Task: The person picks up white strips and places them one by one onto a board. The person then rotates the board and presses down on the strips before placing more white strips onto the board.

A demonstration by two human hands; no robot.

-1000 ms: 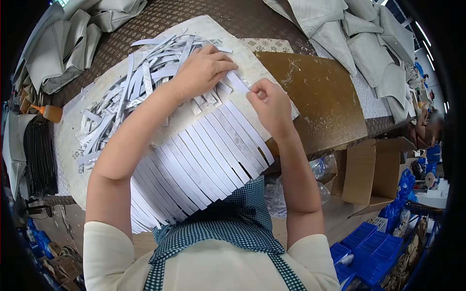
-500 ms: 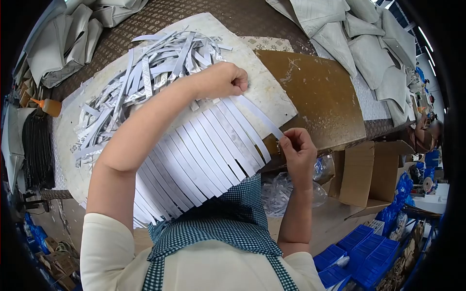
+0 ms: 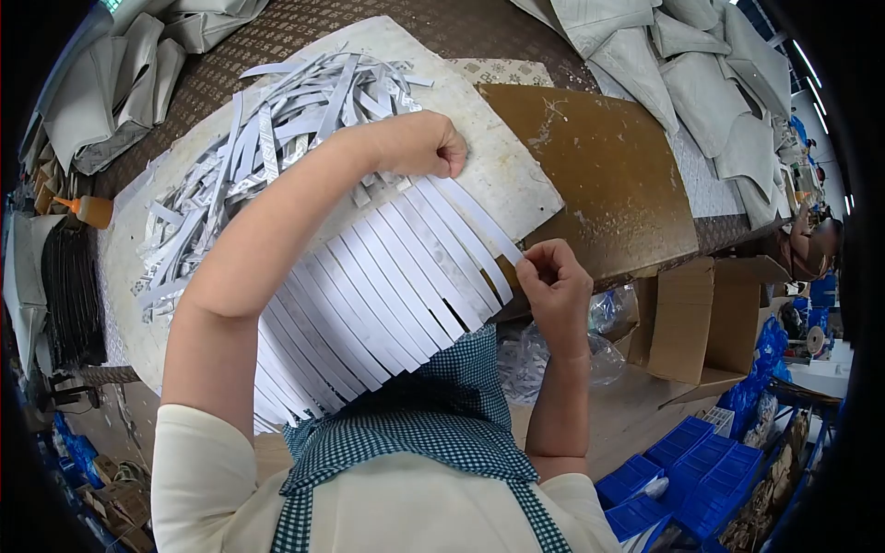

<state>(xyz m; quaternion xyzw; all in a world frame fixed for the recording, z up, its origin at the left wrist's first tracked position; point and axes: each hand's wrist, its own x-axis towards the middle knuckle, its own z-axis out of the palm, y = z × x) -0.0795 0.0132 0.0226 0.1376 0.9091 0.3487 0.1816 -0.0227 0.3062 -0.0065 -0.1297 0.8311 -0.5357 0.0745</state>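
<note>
A long white strip (image 3: 486,221) slants between my two hands at the right end of a row of similar white strips (image 3: 378,286). My left hand (image 3: 426,145) is closed at the strip's upper end, its fingertips low over the pale board. Between thumb and forefinger, my right hand (image 3: 558,290) pinches the strip's lower end, beyond the board's edge. The row lies side by side, its lower ends hanging over the near edge above my checked apron (image 3: 406,452). Behind my left forearm is a tangled heap of white and silvery strips (image 3: 304,124).
The pale board (image 3: 516,184) rests on the table beside a brown sheet (image 3: 599,175). An orange-brown bottle (image 3: 92,212) stands left. Grey folded pieces (image 3: 710,101) lie at the back right. An open cardboard box (image 3: 682,323) and blue bins (image 3: 701,470) are lower right. Another person (image 3: 811,244) is far right.
My right hand has shifted slightly left, bringing the strip's lower end closer to the row. My left hand stays nearly in place, and the whole view has moved a little.
</note>
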